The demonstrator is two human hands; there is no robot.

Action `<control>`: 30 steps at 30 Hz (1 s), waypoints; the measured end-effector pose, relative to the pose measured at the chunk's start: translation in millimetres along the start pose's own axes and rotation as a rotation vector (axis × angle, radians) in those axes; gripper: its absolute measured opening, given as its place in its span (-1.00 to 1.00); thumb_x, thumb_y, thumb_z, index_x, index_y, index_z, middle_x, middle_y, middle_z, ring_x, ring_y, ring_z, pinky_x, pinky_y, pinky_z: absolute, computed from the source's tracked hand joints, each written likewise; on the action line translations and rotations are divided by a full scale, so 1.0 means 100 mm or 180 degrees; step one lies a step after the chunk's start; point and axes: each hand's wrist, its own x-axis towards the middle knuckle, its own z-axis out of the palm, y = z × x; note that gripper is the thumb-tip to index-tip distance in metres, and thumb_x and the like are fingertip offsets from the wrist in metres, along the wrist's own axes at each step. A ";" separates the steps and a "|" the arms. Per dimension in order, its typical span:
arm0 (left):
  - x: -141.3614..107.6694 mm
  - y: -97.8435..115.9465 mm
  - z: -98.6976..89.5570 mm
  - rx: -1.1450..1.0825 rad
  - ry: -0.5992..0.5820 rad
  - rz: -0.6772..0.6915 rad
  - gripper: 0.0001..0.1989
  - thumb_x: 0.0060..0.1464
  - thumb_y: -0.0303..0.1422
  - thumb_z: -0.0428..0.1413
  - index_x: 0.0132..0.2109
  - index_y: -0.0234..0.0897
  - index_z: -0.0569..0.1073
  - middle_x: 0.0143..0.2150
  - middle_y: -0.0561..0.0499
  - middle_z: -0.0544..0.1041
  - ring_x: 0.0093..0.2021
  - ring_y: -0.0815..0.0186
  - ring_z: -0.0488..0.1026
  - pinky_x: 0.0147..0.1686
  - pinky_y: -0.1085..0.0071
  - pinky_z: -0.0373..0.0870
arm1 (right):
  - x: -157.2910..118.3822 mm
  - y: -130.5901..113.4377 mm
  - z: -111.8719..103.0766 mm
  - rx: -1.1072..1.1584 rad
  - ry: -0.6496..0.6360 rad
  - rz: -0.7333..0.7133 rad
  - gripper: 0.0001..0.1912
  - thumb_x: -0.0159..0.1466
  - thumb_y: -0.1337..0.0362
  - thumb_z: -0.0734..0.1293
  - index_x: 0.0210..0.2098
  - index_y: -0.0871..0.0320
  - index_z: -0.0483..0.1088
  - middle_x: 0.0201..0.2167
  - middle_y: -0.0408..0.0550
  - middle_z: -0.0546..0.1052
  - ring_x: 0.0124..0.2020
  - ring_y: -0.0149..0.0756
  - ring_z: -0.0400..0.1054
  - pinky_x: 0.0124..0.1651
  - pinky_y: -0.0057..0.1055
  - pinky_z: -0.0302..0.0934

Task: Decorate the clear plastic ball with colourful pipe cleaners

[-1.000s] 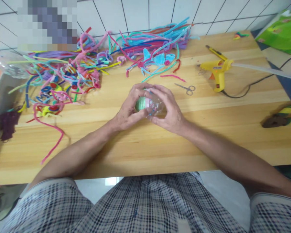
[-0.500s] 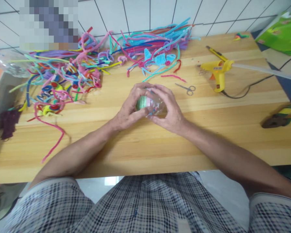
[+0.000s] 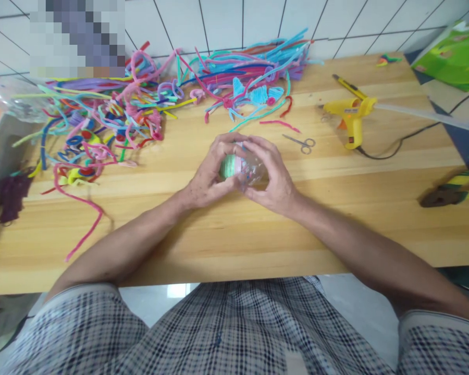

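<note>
Between my two hands, over the middle of the wooden table, is a clear plastic bottle piece with small coloured specks and a green and pink wrapped band at its left part. My left hand curls around the green end, thumb in front and fingers behind. Around the clear end my right hand is wrapped, its fingertips meeting those of the left. Fingers hide parts of the piece. Small scissors lie just beyond my right hand.
Tangled pipe cleaners and bundles of them lie along the tiled wall. A yellow glue gun with a cord, a utility knife and pliers are on the right. One pink pipe cleaner lies near my left forearm.
</note>
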 end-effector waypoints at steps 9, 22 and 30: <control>0.00 0.09 -0.05 -0.0119 -0.0093 -0.0123 -0.61 0.50 -0.09 0.22 0.33 -0.04 0.41 0.44 -0.21 0.45 0.50 -0.05 0.42 0.47 -0.16 0.46 | -0.03 -0.01 0.00 -0.0041 -0.0068 0.0172 -0.12 0.36 -0.06 0.57 0.57 -0.11 0.26 0.56 0.12 0.37 0.63 0.29 0.20 0.65 0.42 0.15; -0.01 0.08 -0.02 -0.0393 0.0030 -0.0218 -0.60 0.47 -0.10 0.26 0.31 -0.07 0.43 0.45 -0.24 0.46 0.50 -0.06 0.42 0.46 -0.08 0.42 | -0.13 0.00 -0.10 -0.0303 -0.0312 0.0246 0.20 0.38 -0.09 0.58 0.73 -0.15 -0.19 0.69 0.18 0.16 0.71 0.31 0.07 0.68 0.43 0.08; -0.02 0.04 0.02 -0.0408 0.0176 -0.0150 -0.56 0.46 -0.13 0.27 0.33 -0.09 0.40 0.41 -0.27 0.48 0.47 -0.05 0.44 0.44 -0.09 0.44 | -0.15 -0.02 -0.13 -0.0173 -0.0380 0.0529 0.13 0.38 0.03 0.59 0.72 -0.13 -0.09 0.68 0.20 0.19 0.70 0.26 0.11 0.69 0.36 0.11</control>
